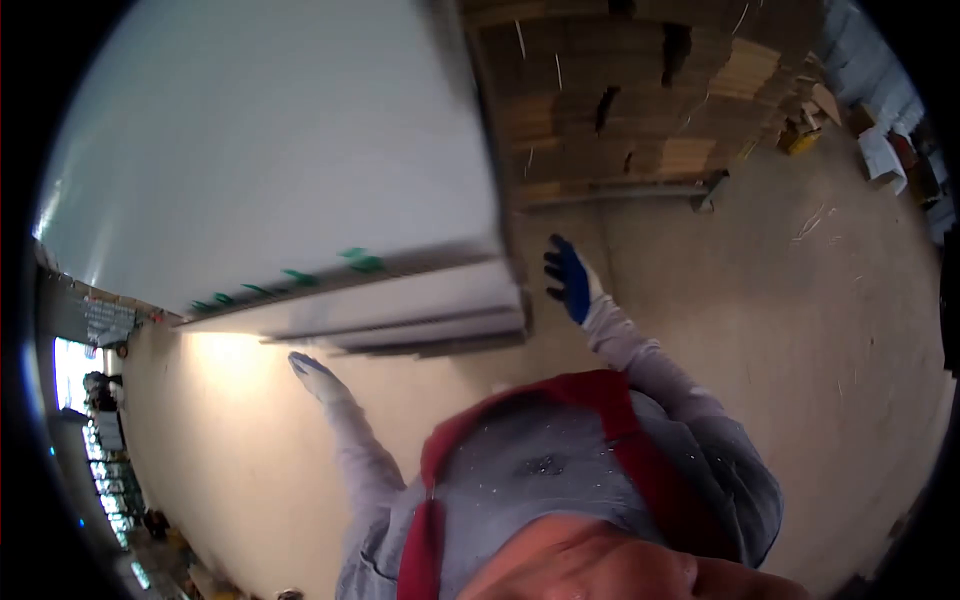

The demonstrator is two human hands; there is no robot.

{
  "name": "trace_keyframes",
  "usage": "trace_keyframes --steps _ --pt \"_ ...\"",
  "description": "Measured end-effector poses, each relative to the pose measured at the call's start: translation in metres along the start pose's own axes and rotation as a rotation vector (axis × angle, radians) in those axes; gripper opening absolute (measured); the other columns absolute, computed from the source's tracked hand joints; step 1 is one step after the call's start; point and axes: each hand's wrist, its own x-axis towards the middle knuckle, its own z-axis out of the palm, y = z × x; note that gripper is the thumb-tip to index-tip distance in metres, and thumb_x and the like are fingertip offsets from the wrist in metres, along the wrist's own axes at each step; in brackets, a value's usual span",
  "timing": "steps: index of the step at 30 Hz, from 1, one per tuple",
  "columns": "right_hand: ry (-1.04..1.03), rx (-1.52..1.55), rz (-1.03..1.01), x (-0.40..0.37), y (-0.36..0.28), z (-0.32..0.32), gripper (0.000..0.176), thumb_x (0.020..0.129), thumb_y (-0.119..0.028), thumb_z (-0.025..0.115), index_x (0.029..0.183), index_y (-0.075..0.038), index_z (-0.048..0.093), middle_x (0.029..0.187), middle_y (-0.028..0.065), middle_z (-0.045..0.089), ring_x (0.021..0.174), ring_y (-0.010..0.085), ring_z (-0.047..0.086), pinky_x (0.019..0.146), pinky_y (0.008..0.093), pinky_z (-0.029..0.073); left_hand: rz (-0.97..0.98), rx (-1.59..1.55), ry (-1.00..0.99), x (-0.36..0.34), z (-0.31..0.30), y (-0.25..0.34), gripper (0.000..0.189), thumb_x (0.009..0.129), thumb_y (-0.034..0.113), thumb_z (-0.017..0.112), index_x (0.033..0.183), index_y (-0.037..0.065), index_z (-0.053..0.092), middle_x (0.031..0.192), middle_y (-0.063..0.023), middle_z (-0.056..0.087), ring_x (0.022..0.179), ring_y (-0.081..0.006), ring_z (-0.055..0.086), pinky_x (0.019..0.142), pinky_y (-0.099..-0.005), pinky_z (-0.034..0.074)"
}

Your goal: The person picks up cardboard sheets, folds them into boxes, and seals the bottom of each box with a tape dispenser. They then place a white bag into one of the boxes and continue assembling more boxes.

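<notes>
A large stack of pale, flat boards (290,130) fills the upper left, with green marks (362,261) along its near edge. The layered edges (430,330) of several boards show below its top surface. My left hand (316,377), in a white and blue glove, is just below the near edge of the stack, fingers stretched out and nothing in them. To the right of the stack's corner, my right hand (573,283) is raised in a glove with a blue palm. Its fingers are spread and it holds nothing.
Behind the boards rises a tall pile of flat brown cardboard (640,90), with a metal bar (660,190) at its foot. Pale floor (760,330) stretches around me. Boxes (882,160) stand at the far right, and a bright doorway (75,375) is at the far left.
</notes>
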Motion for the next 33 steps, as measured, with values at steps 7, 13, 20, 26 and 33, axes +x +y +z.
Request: trace_keyframes --steps 7,13,20,26,33 --pt "0.381 0.053 0.083 -0.136 0.006 -0.228 0.054 0.088 -0.054 0.04 0.131 -0.023 0.043 0.132 0.007 0.042 0.119 0.0238 0.04 0.099 0.0428 0.028 -0.118 0.323 -0.015 -0.145 0.01 0.006 0.063 0.096 0.044 0.032 0.136 -0.004 0.028 0.141 -0.0143 0.032 0.128 -0.0232 0.032 0.107 -0.0339 0.025" --pt "0.332 0.023 0.164 -0.21 -0.037 -0.276 0.056 0.087 -0.054 0.041 0.13 -0.018 0.045 0.129 0.0111 0.045 0.119 0.0246 0.04 0.1 0.043 0.028 -0.275 0.161 0.134 -0.173 0.046 0.003 0.053 0.094 0.044 0.035 0.132 0.008 0.036 0.126 -0.0079 0.047 0.115 -0.0173 0.044 0.09 -0.0292 0.036" --pt "0.22 -0.115 -0.005 -0.196 -0.149 -0.362 0.051 0.092 -0.047 0.038 0.131 -0.014 0.043 0.127 0.0109 0.048 0.116 0.0231 0.044 0.098 0.0418 0.032 -0.227 -0.161 0.291 -0.163 0.023 0.015 0.044 0.086 0.046 0.047 0.112 0.012 0.054 0.106 -0.0072 0.058 0.089 -0.023 0.056 0.069 -0.0382 0.046" --pt "0.621 -0.016 -0.025 -0.246 -0.226 -0.53 0.056 0.09 -0.051 0.039 0.133 -0.016 0.04 0.133 0.0124 0.043 0.123 0.0271 0.038 0.102 0.042 0.029 -0.118 0.004 0.63 -0.249 0.084 0.079 0.043 0.087 0.041 0.046 0.116 0.01 0.049 0.119 -0.0092 0.053 0.109 -0.0264 0.051 0.078 -0.0431 0.046" --pt "0.601 -0.153 0.336 -0.222 -0.238 -0.607 0.067 0.084 -0.059 0.043 0.135 -0.016 0.037 0.141 0.0149 0.033 0.13 0.0315 0.03 0.104 0.0471 0.022 0.199 0.386 0.473 -0.204 -0.112 -0.032 0.051 0.098 0.035 0.028 0.136 0.0 0.032 0.137 -0.0113 0.04 0.126 -0.0205 0.039 0.102 -0.0233 0.032"
